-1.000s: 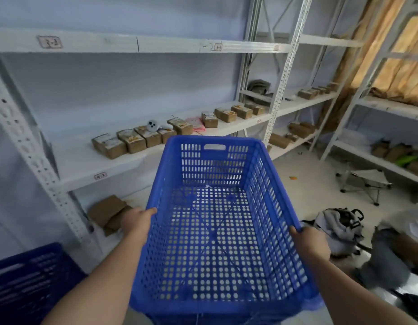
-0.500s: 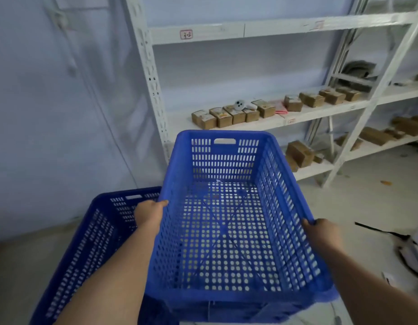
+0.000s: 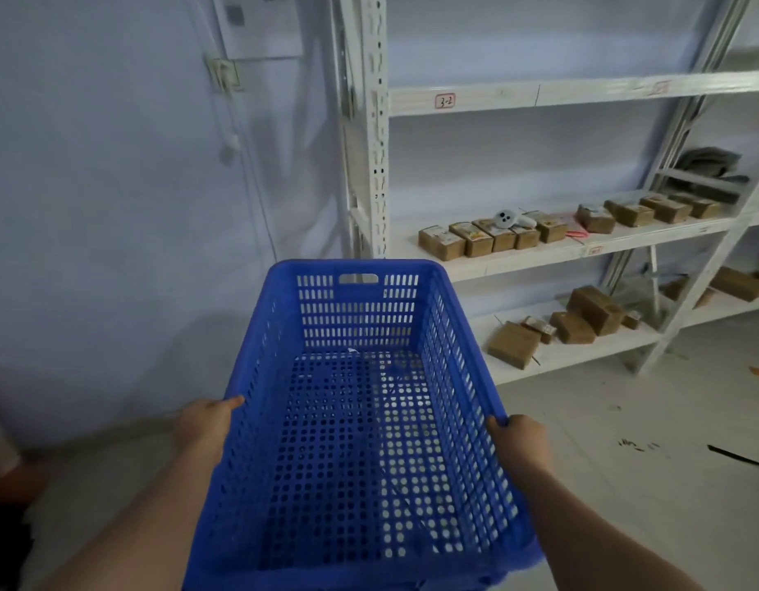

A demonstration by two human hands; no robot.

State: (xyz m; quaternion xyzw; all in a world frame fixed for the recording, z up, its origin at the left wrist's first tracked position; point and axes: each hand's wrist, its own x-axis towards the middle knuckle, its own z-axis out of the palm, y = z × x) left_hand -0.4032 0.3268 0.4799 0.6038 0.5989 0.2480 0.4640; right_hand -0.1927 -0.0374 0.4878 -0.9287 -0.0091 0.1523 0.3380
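Right up close, I've got both forearms stretched forward. The left hand (image 3: 205,424) grips the left long rim of the blue perforated plastic crate (image 3: 356,317), with the thumb lying along the top edge and the other fingers hidden outside the wall. The right hand (image 3: 520,437) is curled round the right rim. I'm holding the crate between them above the pale floor, its far end towards the corner post of the white metal shelving rack (image 3: 375,164). Beyond it, loose brown cardboard parcels (image 3: 512,345) lie on the low shelf. On the middle shelf there's a row of brown cardboard boxes (image 3: 441,243) with a small white gadget (image 3: 508,218) resting on them. Higher up, a shelf edge carries a label reading 3-2 (image 3: 444,101).
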